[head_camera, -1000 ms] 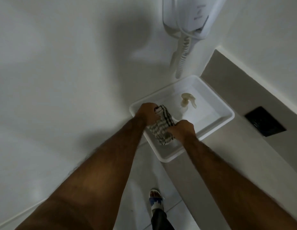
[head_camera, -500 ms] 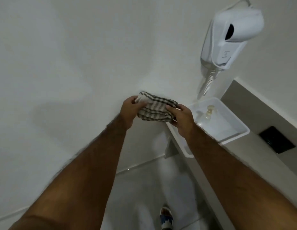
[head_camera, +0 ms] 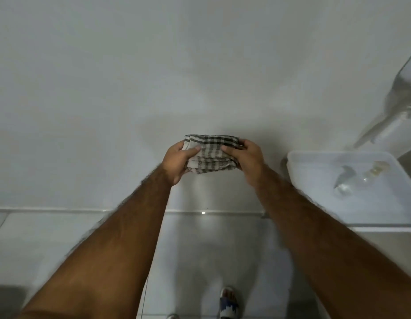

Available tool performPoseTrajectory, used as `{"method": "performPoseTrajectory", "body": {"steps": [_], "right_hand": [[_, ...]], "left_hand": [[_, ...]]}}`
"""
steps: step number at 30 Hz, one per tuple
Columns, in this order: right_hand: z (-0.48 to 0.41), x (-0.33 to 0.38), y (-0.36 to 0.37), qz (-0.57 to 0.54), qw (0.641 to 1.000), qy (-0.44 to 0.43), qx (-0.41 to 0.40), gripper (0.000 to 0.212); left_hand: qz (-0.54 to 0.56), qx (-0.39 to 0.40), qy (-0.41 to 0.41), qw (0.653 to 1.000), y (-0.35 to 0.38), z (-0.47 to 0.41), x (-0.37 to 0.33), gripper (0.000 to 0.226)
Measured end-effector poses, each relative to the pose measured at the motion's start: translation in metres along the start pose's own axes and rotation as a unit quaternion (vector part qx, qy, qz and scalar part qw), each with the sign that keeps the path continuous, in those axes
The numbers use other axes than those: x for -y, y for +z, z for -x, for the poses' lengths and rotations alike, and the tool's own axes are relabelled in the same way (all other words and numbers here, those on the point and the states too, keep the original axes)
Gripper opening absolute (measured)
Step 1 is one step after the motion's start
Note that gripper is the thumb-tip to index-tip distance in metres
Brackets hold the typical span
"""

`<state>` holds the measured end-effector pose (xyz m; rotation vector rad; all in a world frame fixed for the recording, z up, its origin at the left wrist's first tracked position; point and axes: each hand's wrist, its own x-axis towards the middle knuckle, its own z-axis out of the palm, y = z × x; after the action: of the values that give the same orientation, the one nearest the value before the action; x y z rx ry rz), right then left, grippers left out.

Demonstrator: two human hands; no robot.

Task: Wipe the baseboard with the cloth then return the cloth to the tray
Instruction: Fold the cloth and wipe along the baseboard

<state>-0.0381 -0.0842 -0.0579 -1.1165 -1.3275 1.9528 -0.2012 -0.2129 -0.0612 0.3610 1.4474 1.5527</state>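
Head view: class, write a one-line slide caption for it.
Both hands, left hand and right hand, hold a folded checked cloth before the wall, left of the tray.

Bare wall point(head_camera: 199, 65); tray point(head_camera: 298, 157) at right.

Both hands point(head_camera: 179, 161) point(head_camera: 247, 158) raised — clenched, arms outstretched.

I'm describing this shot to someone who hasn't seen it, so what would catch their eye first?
Dead centre, both hands, left hand and right hand, hold a folded checked cloth up in front of a plain white wall. At the right edge sits a white tray with a clear spray bottle lying in it. Low down, the baseboard runs where wall meets tiled floor.
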Motion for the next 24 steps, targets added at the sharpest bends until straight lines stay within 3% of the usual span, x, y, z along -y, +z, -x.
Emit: {"method": "performPoseTrajectory", "body": {"steps": [6,11,16,21,24], "right_hand": [[-0.024,-0.122,0.014,0.010,0.998,0.066,0.002,0.033],[-0.062,-0.255,0.022,-0.009,0.996,0.083,-0.007,0.032],[-0.116,-0.402,0.018,0.011,0.995,0.093,-0.024,0.030],[-0.181,-0.555,0.007,0.027,0.997,0.065,-0.044,0.032],[-0.221,-0.632,0.003,0.106,0.994,0.022,-0.027,0.038]], "left_hand": [[0.195,-0.034,-0.013,0.980,-0.050,-0.014,0.103,0.052],[0.326,-0.071,-0.046,0.942,-0.094,-0.047,0.235,0.040],[0.360,-0.101,-0.062,0.925,-0.143,-0.098,0.374,0.032],[0.381,-0.166,-0.079,0.906,-0.183,-0.166,0.508,0.048],[0.390,-0.196,-0.075,0.897,-0.208,-0.209,0.582,0.045]]}}
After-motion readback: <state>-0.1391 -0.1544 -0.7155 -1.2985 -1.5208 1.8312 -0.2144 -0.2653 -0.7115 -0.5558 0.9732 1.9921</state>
